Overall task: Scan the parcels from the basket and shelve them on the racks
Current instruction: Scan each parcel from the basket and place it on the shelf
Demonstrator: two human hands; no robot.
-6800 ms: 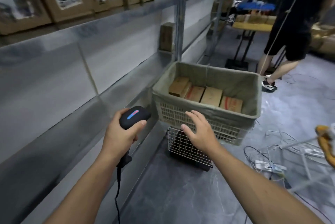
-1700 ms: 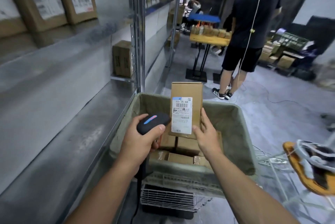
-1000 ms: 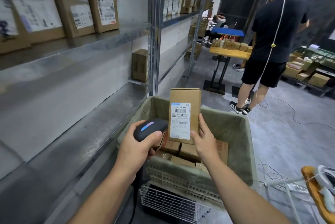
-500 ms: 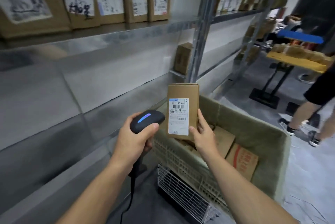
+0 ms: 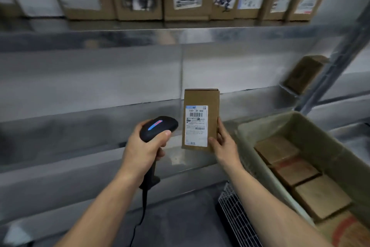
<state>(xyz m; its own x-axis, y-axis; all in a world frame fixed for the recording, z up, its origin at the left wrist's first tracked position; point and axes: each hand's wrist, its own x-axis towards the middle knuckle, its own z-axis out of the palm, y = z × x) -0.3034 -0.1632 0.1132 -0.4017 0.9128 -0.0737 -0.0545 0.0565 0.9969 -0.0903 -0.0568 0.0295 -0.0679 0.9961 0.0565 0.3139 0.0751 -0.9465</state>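
Pinching the lower right edge of the upright parcel (image 5: 200, 120), the right hand (image 5: 224, 144) fronts the shelf (image 5: 70, 136); left hand (image 5: 144, 150) grips the scanner (image 5: 159, 127).

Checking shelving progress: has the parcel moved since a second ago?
Yes. The parcel was over the basket; now it is left of it, at the rack shelf, in the right hand.

Head view — close, facing shelf (image 5: 180, 158)
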